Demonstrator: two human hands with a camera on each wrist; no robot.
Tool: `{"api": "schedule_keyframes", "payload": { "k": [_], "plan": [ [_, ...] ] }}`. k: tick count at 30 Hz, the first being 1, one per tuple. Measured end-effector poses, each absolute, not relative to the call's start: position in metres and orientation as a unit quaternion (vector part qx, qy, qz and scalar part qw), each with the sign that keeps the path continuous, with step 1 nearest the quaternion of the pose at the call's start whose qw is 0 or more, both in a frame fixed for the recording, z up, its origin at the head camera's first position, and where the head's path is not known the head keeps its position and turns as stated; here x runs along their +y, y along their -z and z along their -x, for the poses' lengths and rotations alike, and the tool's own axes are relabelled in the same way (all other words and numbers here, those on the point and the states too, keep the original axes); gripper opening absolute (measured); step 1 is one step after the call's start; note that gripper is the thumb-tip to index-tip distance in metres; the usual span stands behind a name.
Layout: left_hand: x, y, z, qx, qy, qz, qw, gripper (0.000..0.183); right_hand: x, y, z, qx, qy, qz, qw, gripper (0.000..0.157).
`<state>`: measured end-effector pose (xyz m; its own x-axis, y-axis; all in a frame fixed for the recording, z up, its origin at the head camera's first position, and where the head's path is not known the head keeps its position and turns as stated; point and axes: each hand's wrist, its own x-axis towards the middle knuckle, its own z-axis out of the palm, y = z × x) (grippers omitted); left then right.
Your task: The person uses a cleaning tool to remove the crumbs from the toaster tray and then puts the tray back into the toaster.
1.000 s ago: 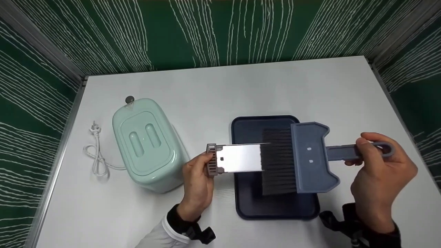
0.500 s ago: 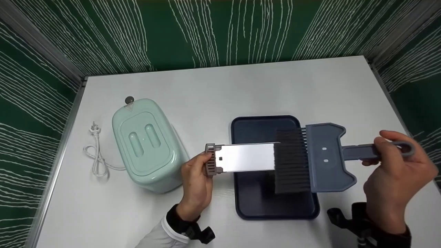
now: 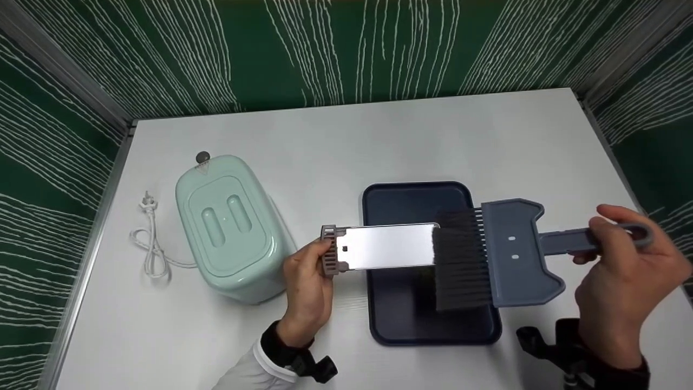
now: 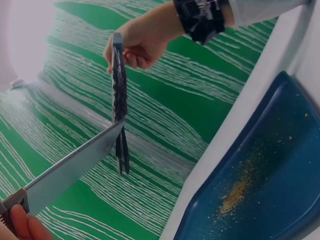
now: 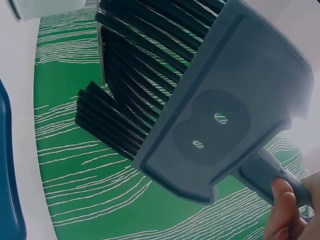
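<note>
In the head view my left hand [image 3: 310, 290] grips the slotted grey-brown end of a toaster crumb tray [image 3: 387, 246], a flat shiny metal plate held level. My right hand [image 3: 622, 265] holds the looped handle of a blue-grey cleaning brush [image 3: 517, 252] with cat-ear corners. Its dark bristles [image 3: 463, 260] touch the plate's far end; in the right wrist view some bristles [image 5: 107, 120] splay apart. Below both lies a dark blue serving tray [image 3: 433, 336]. The left wrist view shows yellowish crumbs [image 4: 235, 192] scattered on it.
A mint-green toaster [image 3: 233, 227] with a lid on top stands at the left of the white table [image 3: 303, 146]. Its white cord and plug [image 3: 154, 238] lie coiled beside it. Green walls with white streaks [image 3: 352, 54] enclose the table's back and sides.
My right hand has drawn the brush rightward along the crumb tray to its far end, then slightly toward me. The left hand and crumb tray have barely moved.
</note>
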<state>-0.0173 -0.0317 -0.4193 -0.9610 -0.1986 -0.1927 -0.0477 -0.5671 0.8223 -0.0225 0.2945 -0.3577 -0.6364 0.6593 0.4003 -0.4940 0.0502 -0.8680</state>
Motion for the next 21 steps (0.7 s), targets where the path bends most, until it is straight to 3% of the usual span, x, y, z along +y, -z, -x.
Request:
{"api": "schedule_keyframes", "payload": {
  "k": [21],
  "plan": [
    [-0.0320,0.4184,0.0180,-0.464,0.873,-0.145,0.045,0.030,0.3001,0.3543,0.0164,-0.579,-0.710,0.076,0.393,0.018]
  ]
}}
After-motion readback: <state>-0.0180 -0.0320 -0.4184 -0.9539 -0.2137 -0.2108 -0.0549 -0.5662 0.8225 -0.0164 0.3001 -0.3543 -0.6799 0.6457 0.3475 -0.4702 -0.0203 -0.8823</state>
